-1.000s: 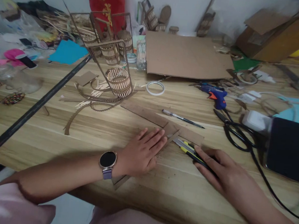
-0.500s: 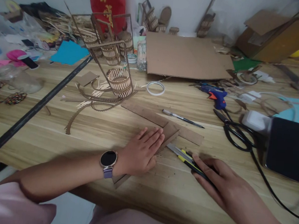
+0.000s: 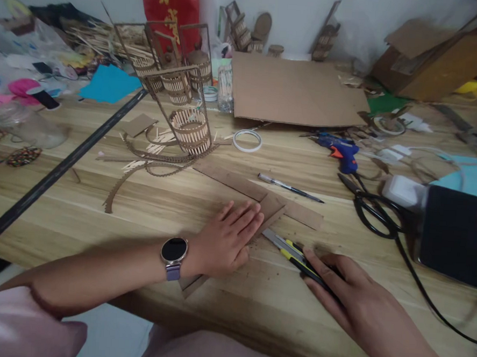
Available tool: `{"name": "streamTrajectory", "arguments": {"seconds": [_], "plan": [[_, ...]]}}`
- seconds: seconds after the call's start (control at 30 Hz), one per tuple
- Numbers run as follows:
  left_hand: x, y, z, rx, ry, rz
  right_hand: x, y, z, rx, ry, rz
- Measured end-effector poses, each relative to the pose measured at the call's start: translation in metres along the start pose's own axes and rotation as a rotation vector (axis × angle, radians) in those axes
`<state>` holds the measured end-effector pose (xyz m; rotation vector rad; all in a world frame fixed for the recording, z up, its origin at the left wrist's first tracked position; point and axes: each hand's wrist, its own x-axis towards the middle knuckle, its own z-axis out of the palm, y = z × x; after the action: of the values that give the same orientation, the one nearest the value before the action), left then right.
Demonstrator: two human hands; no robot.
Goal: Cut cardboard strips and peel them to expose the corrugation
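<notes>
My left hand (image 3: 229, 240) lies flat with fingers stretched out, pressing on a cardboard strip (image 3: 272, 208) that runs diagonally beneath it. Much of that strip is hidden under the palm, and its near end shows below the wrist. It crosses a longer cardboard strip (image 3: 230, 179) lying on the wooden table. In my right hand (image 3: 337, 287) is a yellow and black utility knife (image 3: 292, 254), gripped by its handle. The blade points left, its tip at the edge of the diagonal strip beside my left fingers. Small dark crumbs are scattered near the blade.
Beyond the strips lie a pen (image 3: 290, 187) and a roll of white tape (image 3: 247, 140). A small stick bucket (image 3: 190, 131) with a tall cardboard frame stands farther back. To the right are black scissors (image 3: 376, 214), a blue glue gun (image 3: 343, 152) and a dark tablet-like object (image 3: 452, 234).
The knife and my right hand have shifted slightly left, the blade tip nearer my left fingers. My left hand stays on the strip. The view has turned slightly.
</notes>
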<state>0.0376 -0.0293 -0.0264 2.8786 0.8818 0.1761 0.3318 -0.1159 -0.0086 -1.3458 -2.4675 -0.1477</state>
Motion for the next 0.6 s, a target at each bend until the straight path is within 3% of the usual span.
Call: {"name": "streamTrajectory", "arguments": {"seconds": [0.37,0.5,0.6], "plan": [[0.015,-0.01,-0.027,-0.103,-0.309,0.064,0.006,0.006,0.001,0.046,-0.015,0.006],[0.034,-0.032,-0.032,-0.092,-0.338,0.218,0.005,0.009,0.001,0.056,-0.014,0.008],[0.047,-0.048,-0.03,-0.051,-0.291,0.342,0.004,0.01,0.002,0.075,-0.025,0.022]]}}
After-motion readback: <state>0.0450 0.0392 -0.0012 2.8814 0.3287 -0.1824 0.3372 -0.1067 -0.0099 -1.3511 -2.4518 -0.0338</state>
